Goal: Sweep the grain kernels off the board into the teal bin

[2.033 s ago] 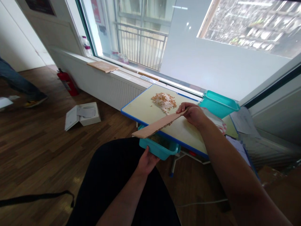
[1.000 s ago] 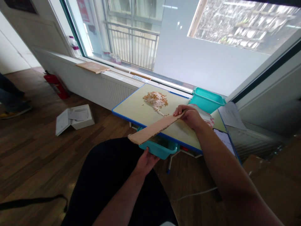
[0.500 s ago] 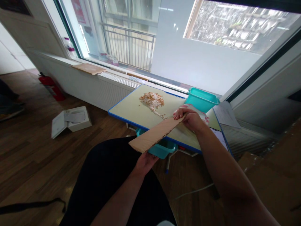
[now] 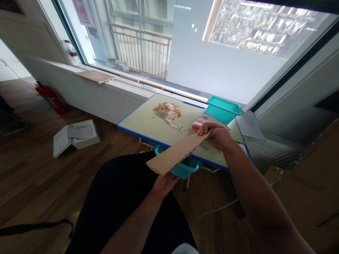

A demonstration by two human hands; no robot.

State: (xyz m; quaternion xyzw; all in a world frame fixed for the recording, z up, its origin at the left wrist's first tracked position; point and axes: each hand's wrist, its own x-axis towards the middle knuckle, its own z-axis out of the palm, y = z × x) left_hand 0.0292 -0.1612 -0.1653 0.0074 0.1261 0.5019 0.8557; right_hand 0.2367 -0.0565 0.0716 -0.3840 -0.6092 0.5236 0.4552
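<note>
My right hand (image 4: pixel 217 135) is closed on one end of a long piece of brown cardboard (image 4: pixel 177 153), which slants down to the left over the table's front edge. Under the cardboard, a teal plastic bin (image 4: pixel 185 170) is held against that edge by my left hand (image 4: pixel 165 183), whose fingers are mostly hidden beneath it. A pile of white grains mixed with orange-brown kernels (image 4: pixel 168 111) lies on the pale table (image 4: pixel 143 121), with a thin trail running toward the cardboard. Behind my right hand is a red-and-white striped cloth (image 4: pixel 201 121).
A second teal bin (image 4: pixel 224 109) stands at the table's back right corner. On the floor to the left are an opened white box (image 4: pixel 84 135) and a red fire extinguisher (image 4: pixel 51 98). Large cardboard (image 4: pixel 309 187) stands at the right. A window and radiator lie behind the table.
The view has shifted slightly, so the room appears a little further left. More of the striped cloth shows. Both hands keep their holds on the cardboard and the bin.
</note>
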